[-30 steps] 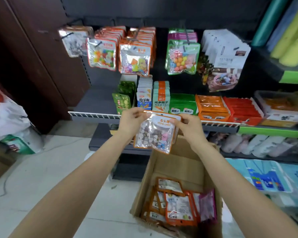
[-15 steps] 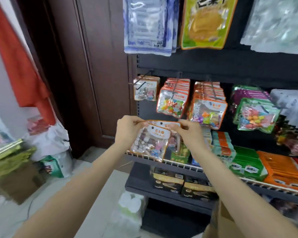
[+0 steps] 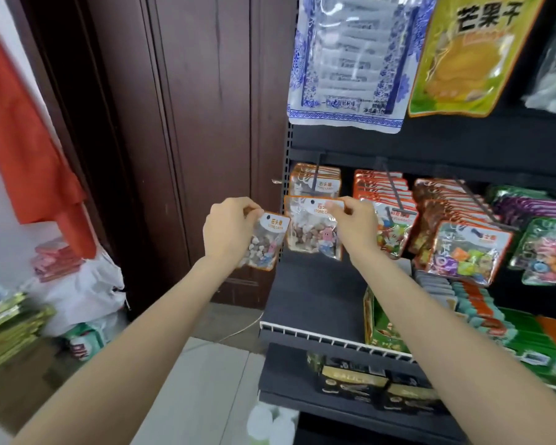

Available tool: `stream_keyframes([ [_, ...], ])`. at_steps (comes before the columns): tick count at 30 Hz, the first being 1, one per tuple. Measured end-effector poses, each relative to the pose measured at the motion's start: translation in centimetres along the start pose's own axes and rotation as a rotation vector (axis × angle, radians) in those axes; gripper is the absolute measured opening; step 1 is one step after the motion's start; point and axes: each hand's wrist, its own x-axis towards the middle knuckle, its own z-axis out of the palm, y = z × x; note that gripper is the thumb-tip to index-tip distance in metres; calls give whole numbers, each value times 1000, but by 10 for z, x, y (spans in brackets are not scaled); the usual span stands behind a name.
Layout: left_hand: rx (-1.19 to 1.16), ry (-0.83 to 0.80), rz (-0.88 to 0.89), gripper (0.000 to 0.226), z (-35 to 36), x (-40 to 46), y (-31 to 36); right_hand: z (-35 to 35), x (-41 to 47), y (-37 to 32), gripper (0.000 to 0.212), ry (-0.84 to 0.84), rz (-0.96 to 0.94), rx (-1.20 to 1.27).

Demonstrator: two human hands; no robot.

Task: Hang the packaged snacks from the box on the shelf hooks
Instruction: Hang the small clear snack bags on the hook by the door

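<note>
Two clear, orange-edged stone-candy packs: the left pack, tilted, is gripped by its top in the left hand; the right pack, upright, is pinched at its top edge by the right hand, just before the hung packs on the leftmost hook.

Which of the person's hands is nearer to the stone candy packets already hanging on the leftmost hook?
Right. The right hand pinches a packet just below the hanging stone candy packets. The left hand holds another packet further left, off the shelf's edge.
</note>
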Motion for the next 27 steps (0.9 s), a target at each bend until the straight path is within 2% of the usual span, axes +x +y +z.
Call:
stream_keyframes([
  [12,-29,-50,15,13,5,25,-7,26,26,10,24,107,-9,-248],
  [16,-31,-69,32,13,10,33,-10,34,48,14,20,117,-67,-376],
  [23,-82,-153,76,10,21,38,-16,48,87,19,20,60,-161,-738],
  [27,-161,-210,102,8,29,42,-15,49,96,29,28,8,-239,-730],
])
